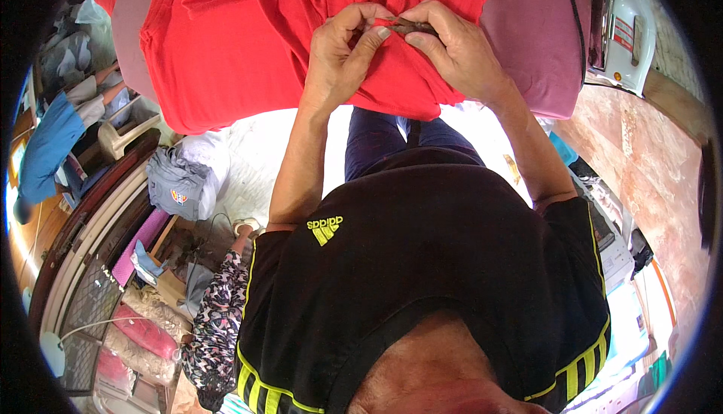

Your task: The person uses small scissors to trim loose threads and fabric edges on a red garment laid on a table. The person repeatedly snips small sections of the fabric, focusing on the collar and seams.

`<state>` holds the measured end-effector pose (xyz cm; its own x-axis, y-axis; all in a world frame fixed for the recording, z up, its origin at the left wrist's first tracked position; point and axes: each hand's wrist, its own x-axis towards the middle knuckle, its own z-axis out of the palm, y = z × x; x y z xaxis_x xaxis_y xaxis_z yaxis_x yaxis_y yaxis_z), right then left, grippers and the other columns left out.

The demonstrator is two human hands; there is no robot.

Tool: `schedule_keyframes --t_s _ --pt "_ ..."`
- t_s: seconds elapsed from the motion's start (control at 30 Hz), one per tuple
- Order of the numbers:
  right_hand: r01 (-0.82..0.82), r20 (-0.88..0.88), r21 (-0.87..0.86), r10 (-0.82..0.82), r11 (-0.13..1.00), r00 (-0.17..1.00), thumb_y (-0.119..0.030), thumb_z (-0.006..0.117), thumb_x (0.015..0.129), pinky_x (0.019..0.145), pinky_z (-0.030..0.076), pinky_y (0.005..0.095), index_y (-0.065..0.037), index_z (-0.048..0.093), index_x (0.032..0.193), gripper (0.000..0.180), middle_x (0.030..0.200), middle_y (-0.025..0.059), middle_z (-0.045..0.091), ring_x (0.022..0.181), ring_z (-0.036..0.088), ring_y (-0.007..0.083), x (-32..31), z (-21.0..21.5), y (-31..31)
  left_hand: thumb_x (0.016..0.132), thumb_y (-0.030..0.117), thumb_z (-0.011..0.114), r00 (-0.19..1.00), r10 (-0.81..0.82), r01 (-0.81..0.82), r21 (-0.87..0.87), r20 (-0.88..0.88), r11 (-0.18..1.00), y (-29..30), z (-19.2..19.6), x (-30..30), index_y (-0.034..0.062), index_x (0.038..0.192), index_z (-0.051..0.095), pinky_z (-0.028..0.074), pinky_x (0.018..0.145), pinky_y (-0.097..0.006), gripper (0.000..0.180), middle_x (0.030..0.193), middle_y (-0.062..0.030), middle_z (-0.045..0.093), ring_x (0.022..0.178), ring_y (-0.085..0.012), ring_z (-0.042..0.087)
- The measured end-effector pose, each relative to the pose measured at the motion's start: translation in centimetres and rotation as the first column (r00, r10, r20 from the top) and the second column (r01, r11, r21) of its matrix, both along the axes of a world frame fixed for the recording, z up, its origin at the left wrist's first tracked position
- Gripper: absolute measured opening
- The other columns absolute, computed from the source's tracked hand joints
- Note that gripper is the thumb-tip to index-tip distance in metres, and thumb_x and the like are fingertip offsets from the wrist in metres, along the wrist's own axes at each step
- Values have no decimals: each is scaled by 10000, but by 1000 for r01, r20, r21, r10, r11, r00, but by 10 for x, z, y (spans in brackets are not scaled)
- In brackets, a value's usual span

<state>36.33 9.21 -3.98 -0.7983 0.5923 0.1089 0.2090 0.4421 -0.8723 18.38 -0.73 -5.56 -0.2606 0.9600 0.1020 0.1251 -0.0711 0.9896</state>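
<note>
A bright red, soft cotton garment (pixel 248 60) is spread over a mauve padded board (pixel 531 45) at the top of the head view, its lower hem hanging off the near edge. Both hands are closed in a narrow pinch on a fold near the middle of the cloth: the left hand (pixel 339 56) is clamped on the fabric with thumb and forefinger, and the right hand (pixel 456 45) is pinched around a small dark, slender object (pixel 410 26) held against the same fold (possibly a seam ripper or small snips; it is too small to be told for certain). The garment is judged light, limp and easily bunched, so it is best taken at a seam or folded edge, where the doubled cloth gives a firmer purchase; a single layer would stretch and slip. The fold lies directly between the two hands, touching both, with the fingertips almost meeting over it. A white electric iron (pixel 621 26) is seen standing to the right of the board, well apart from the hands, and a grey folded garment (pixel 177 184) lies lower left.
</note>
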Motion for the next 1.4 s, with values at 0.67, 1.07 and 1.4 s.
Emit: schedule_keyframes --t_s 0.67,1.07,1.4 --pt "-49 -2 -68 49 996 999 -125 597 986 870 524 385 -27 582 1170 209 1025 141 690 993 696 288 -1 0 2 979 1 629 995 -45 49 -47 87 998 -4 -2 -5 -8 1174 640 467 870 -223 195 1038 1 659 941 -72 586" --pt "49 -22 -11 -50 999 999 -166 616 987 831 537 406 -37 585 1135 199 1010 144 704 973 702 307 -10 0 -7 947 23 666 997 21 -23 17 72 1000 -1 -4 -2 -1 1069 682 474 700 -222 125 802 6 635 744 -65 551" --pt "64 -210 -253 -120 965 970 -136 568 1036 895 495 316 2 576 1159 185 1001 68 667 986 615 125 13 -8 3 936 -58 653 996 -85 85 -73 6 994 -5 4 -7 -19 1212 632 485 870 -223 280 1054 -16 676 958 -70 601"
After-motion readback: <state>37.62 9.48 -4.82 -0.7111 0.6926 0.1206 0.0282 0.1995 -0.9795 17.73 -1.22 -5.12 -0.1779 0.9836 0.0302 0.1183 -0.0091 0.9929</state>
